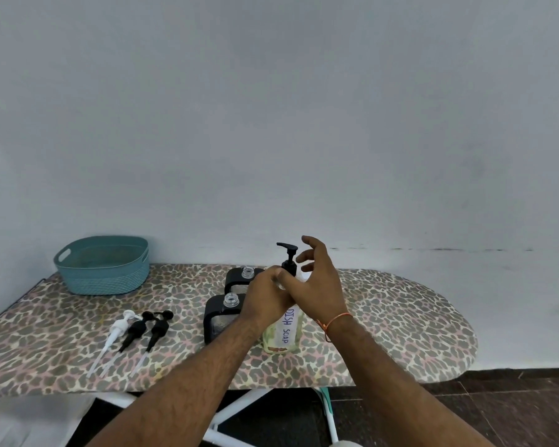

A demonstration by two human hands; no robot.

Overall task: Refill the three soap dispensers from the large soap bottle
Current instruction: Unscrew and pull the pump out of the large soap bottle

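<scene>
The large soap bottle [284, 333], clear with a "DISH SOAP" label and a black pump [287, 254], stands upright in the middle of the board. My left hand [265, 300] is closed around its shoulder. My right hand [317, 279] hovers at the pump's collar with fingers spread apart, and I cannot tell whether it touches the collar. Two black-framed dispensers stand just left of the bottle with open necks, one near [218, 317] and one farther back [239, 277]. My hands may be hiding a third dispenser.
Three removed pumps lie on the left of the leopard-print ironing board [400, 324]: one white [118, 327], two black [136, 329] [157, 329]. A teal basket [102, 264] sits at the back left. A wall runs right behind the board, and dark floor shows below at right.
</scene>
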